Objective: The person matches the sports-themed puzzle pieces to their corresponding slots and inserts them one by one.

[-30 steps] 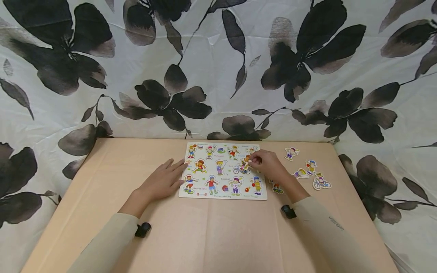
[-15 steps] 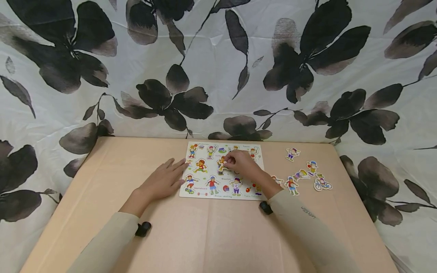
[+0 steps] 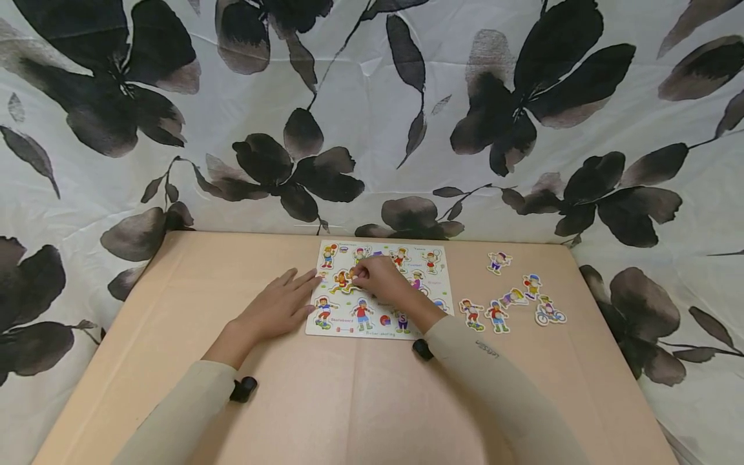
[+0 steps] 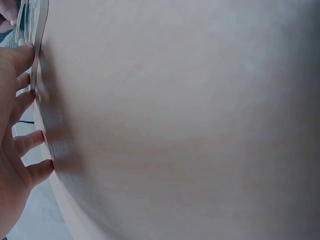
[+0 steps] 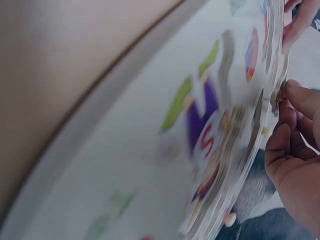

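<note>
A white puzzle board point(image 3: 341, 311) printed with sporty cartoon children lies near the back of the table. My right hand point(image 3: 383, 281) pinches a small cutout puzzle piece point(image 5: 280, 96) between thumb and fingertips. It is over the left part of the board's middle row, where the piece overlaps a running figure point(image 3: 340, 282). My left hand point(image 3: 278, 307) rests at the board's left edge, fingers spread and fingertips at the rim. In the left wrist view, the left hand point(image 4: 20, 125) shows its fingertips along that edge. The right hand covers part of the board's middle.
Several loose puzzle pieces lie right of the board: a cyclist point(image 3: 549, 310), a skateboarder point(image 3: 472, 314), a standing figure point(image 3: 497, 316), and others further back point(image 3: 499, 263). A floral cloth point(image 3: 372, 161) hangs behind the table point(image 3: 349, 400).
My right hand has carried the puzzle piece leftward across the board, from its right side to the running figure. The left hand has stayed at the left edge.
</note>
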Demonstrator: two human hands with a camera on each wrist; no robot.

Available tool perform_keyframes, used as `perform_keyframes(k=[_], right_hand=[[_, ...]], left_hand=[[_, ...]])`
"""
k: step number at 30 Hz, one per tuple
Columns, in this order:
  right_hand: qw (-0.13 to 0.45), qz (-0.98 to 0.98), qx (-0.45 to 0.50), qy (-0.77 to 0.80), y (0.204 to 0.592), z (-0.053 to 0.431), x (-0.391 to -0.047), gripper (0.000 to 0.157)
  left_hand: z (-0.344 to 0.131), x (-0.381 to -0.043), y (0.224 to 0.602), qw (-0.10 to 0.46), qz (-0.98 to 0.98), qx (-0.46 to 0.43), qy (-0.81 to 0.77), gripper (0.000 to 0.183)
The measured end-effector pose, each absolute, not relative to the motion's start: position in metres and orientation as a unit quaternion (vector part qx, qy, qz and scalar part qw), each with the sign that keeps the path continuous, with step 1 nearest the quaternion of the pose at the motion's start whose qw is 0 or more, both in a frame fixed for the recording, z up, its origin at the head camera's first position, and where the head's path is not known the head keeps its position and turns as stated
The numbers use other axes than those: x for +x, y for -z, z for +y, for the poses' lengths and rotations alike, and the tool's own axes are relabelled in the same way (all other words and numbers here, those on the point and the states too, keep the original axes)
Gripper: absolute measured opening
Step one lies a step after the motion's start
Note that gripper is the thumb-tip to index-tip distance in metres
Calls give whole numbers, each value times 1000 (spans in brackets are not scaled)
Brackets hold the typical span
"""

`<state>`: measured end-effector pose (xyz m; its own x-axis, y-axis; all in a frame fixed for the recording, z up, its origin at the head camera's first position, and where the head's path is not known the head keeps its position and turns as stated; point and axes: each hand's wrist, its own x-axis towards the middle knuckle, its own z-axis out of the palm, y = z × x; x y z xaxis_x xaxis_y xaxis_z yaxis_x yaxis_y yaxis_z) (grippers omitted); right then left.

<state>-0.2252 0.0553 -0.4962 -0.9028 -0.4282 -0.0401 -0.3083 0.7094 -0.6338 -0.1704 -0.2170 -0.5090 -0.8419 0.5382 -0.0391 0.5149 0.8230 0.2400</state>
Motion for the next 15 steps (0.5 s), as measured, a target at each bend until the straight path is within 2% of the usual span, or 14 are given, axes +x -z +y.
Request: perform_keyframes(k=[15], right_hand=[[107,934,-192,281,498,24,-226,13]], left_hand=[[-216,-167,514,44,955,273,-108,65]])
